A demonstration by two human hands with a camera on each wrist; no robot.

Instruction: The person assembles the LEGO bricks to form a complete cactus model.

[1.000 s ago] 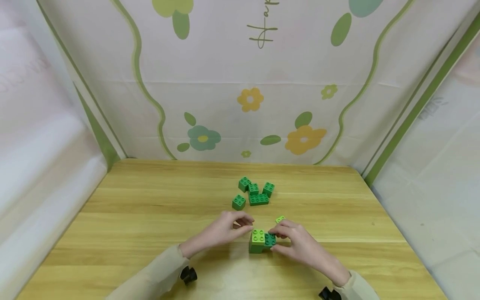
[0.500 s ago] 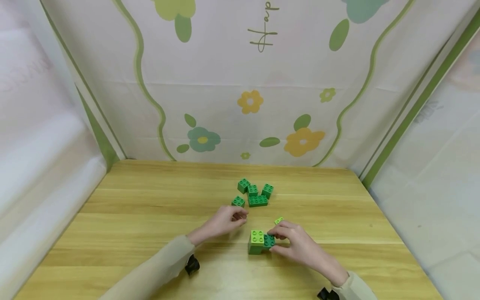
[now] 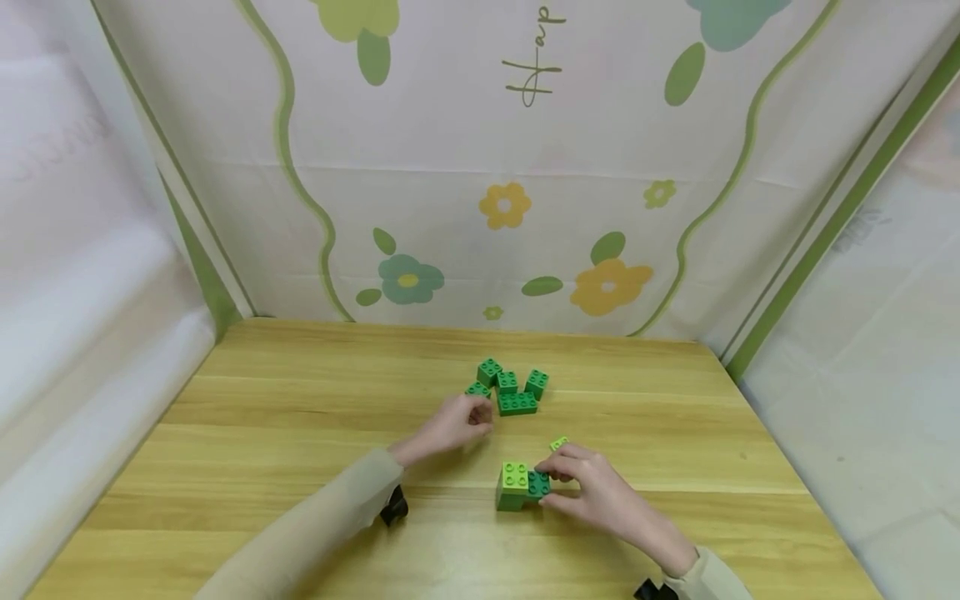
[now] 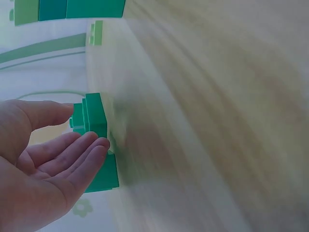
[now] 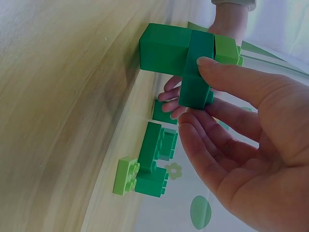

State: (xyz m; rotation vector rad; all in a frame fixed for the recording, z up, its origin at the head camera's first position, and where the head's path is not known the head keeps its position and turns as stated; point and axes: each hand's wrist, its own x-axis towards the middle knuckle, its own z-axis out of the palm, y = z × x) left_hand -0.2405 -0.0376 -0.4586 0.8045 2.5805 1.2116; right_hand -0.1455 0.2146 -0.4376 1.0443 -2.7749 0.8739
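Observation:
In the head view, a small stack of building blocks stands near the front of the table, with a lime block (image 3: 515,474) on top and a dark green block (image 3: 538,483) jutting out to its right. My right hand (image 3: 596,492) pinches that dark green block; the right wrist view shows the thumb on its side and fingertips at its lower end. My left hand (image 3: 455,422) is farther forward, right by a green block (image 3: 477,389) that it partly covers. Thumb and fingers of the left hand (image 4: 53,159) are apart, with nothing held between them.
Behind the left hand lie several green blocks, among them a long one (image 3: 517,404) and a square one (image 3: 536,382). A loose lime block (image 3: 558,443) lies just beyond the right hand. A printed cloth (image 3: 450,242) hangs behind the wooden table (image 3: 300,433).
My left hand has left the stack's side and moved forward to the green blocks; the nearest one now sits a little farther back. My right hand stays on the dark green block.

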